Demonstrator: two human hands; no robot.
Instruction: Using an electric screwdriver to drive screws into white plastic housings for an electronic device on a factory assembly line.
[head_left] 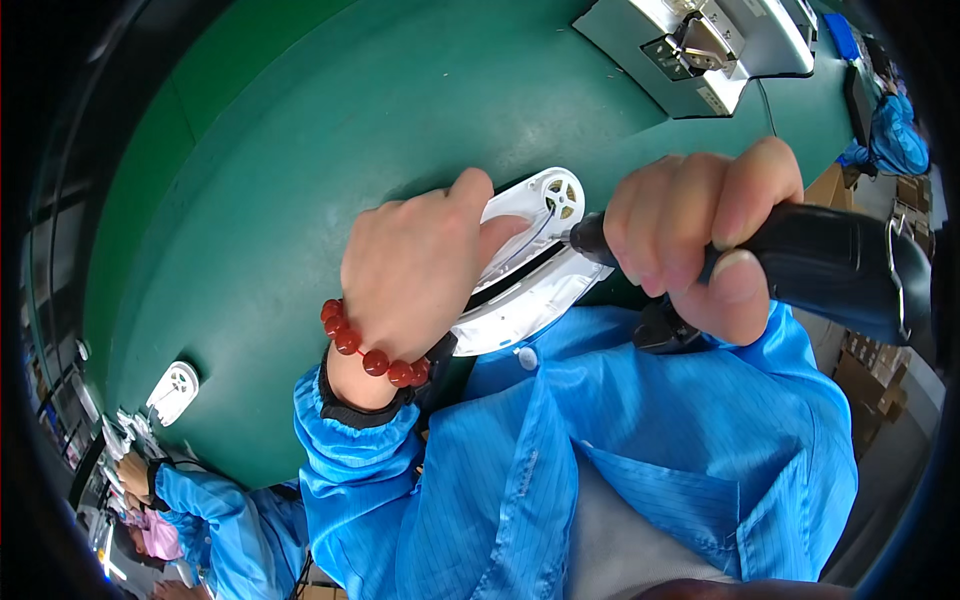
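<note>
A white plastic housing lies at the table's near edge, in front of my body. It has a round spoked speaker grille at its far right end, a thin wire and a black strip along it. My left hand presses over the housing's left part, thumb stretched across it; the other fingers curl out of sight beneath. In my right hand is a black electric screwdriver, gripped around its body. Its tip points left and meets the housing beside the grille. Whether a screw sits under the tip is too small to tell.
A grey metal machine stands on the green table at the far right. Another white housing lies at the left, near a co-worker's blue sleeve. Cardboard boxes are at the right, and a second person in blue is farther back.
</note>
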